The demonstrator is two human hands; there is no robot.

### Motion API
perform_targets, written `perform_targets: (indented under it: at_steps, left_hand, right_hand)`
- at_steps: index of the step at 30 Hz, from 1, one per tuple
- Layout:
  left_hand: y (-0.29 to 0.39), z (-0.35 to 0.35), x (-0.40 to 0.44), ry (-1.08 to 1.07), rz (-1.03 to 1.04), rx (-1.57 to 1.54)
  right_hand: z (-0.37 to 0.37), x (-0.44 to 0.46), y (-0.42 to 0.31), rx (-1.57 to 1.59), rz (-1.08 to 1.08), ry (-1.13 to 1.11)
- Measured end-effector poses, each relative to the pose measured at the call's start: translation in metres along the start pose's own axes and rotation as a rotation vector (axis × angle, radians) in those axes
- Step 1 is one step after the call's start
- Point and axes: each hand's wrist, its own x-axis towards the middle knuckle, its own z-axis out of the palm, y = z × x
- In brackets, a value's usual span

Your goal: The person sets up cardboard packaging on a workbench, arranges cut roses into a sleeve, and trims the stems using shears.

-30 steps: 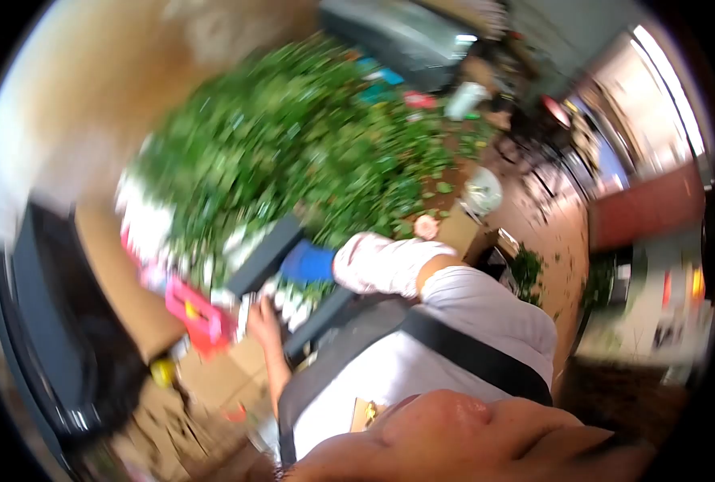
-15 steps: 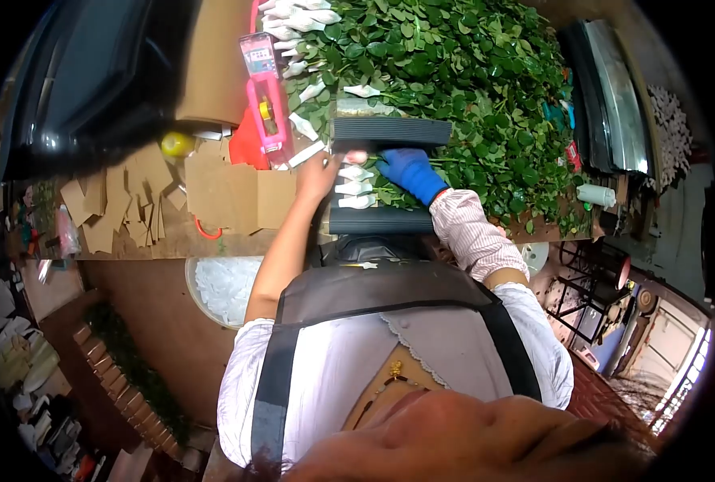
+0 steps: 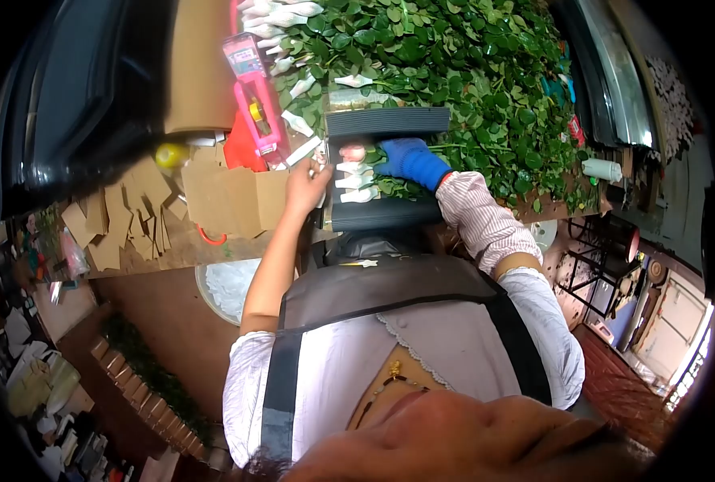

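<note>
My left hand [image 3: 307,186], bare, is beside the left edge of a stand with two dark ribbed pads [image 3: 386,121]. Its fingers are bent near a white strip [image 3: 302,151]; whether they pinch anything is too small to tell. My right hand [image 3: 412,163], in a blue glove, is closed around leafy stems between the pads. A pink rose head [image 3: 353,153] without a sleeve points left from it. Just below lie several white-sleeved buds [image 3: 357,181] in a row. More white-sleeved buds [image 3: 281,18] lie above, beside a large heap of green leafy stems [image 3: 454,60].
A pink tape dispenser [image 3: 259,115] stands on red material left of the pads. Cut cardboard pieces [image 3: 222,197] and a yellow roll [image 3: 167,155] are farther left. Black sheeting [image 3: 92,88] fills the upper left. A white bottle-like roll [image 3: 601,169] lies at the right.
The view swung from a blurred, tilted angle to the bench, then shifted slightly. My left hand moved a little down from the strip's end; my right hand stays by the rose between the pads.
</note>
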Motion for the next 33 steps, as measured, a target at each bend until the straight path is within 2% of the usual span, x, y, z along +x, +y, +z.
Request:
perform_targets:
  at_steps: [2, 3, 6, 10, 11, 14, 15, 18, 19, 23, 28, 30, 32, 33]
  left_hand:
    - [0.010, 0.014, 0.006, -0.029, 0.025, 0.057]
    - [0.003, 0.022, 0.015, -0.145, -0.049, 0.133]
    - [0.001, 0.027, 0.017, -0.209, -0.063, 0.010]
    - [-0.004, 0.037, 0.007, -0.146, -0.064, -0.245]
    - [-0.006, 0.041, 0.007, -0.066, -0.031, -0.187]
    - [-0.012, 0.041, 0.002, -0.102, 0.016, -0.260]
    - [-0.015, 0.037, 0.005, -0.175, -0.017, -0.214]
    - [-0.002, 0.028, 0.006, -0.204, -0.038, -0.112]
    - [0.005, 0.028, 0.003, -0.143, 0.011, -0.051]
    - [0.000, 0.045, -0.002, -0.048, -0.023, -0.364]
    - [0.004, 0.049, -0.015, 0.243, -0.099, -0.581]
    - [0.009, 0.033, -0.015, 0.426, -0.144, -0.901]
    - [0.011, -0.005, -0.016, 0.397, 0.008, -0.871]
    - [0.001, -0.015, -0.016, 0.320, 0.036, -0.730]
  right_hand:
    - [0.000, -0.002, -0.011, -0.025, 0.078, 0.007]
    - [0.000, -0.003, -0.015, -0.041, 0.119, 0.009]
    - [0.012, 0.000, -0.012, -0.062, 0.137, 0.034]
    - [0.021, 0.004, -0.009, -0.084, 0.140, 0.065]
    - [0.022, 0.004, -0.009, -0.083, 0.141, 0.072]
    - [0.023, 0.005, -0.009, -0.084, 0.135, 0.085]
    - [0.023, 0.005, -0.009, -0.087, 0.133, 0.088]
    - [0.024, 0.005, -0.010, -0.095, 0.134, 0.085]
    - [0.023, 0.005, -0.009, -0.101, 0.140, 0.084]
    - [0.021, 0.002, -0.011, -0.110, 0.129, 0.107]
    - [0.020, 0.003, -0.012, -0.107, 0.167, 0.084]
    - [0.021, 0.009, -0.010, -0.098, 0.195, 0.041]
    - [0.021, 0.007, -0.011, -0.041, 0.169, -0.006]
    - [0.010, 0.001, -0.009, 0.002, 0.128, -0.029]
